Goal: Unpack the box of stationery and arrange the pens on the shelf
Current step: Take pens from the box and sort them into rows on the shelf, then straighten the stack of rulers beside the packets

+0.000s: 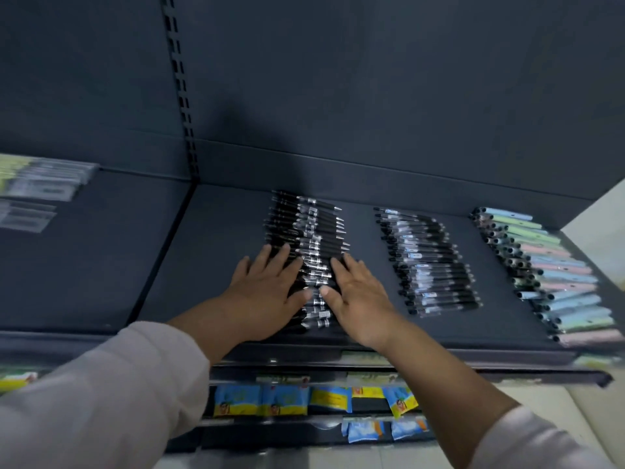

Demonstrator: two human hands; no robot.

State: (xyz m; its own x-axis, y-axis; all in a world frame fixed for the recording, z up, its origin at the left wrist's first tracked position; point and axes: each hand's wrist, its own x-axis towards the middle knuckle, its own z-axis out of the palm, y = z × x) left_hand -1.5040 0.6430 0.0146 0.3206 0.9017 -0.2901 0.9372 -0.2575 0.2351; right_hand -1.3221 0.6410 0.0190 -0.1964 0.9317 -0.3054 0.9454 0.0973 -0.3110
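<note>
Looking down at a dark shelf (216,265) with three rows of pens laid crosswise. Left grip (267,292) and right grip (358,299) both flat on the near half of the leftmost row, the black pens (311,238). Fingers straight and spread wide, holding nothing, just pressing down. Left one over the left ends, right one over the right ends where the tips point, thumbs almost meeting in the middle above the silver bands. So, black pens right under both palms, touching, far half of the row poking out past the fingertips toward the back panel (372,96).

Off to the right and well apart from either grip: a middle row (429,262) of dark pens with clear bits, then pastel pens (548,265) along the shelf's right edge, a bit blurry. Pale sleeves (101,394) pushed up both forearms. Blue and yellow packets (280,399) on the lower level below. Some flat packs (44,177) on the neighbouring shelf to the left, too smeared to read.
</note>
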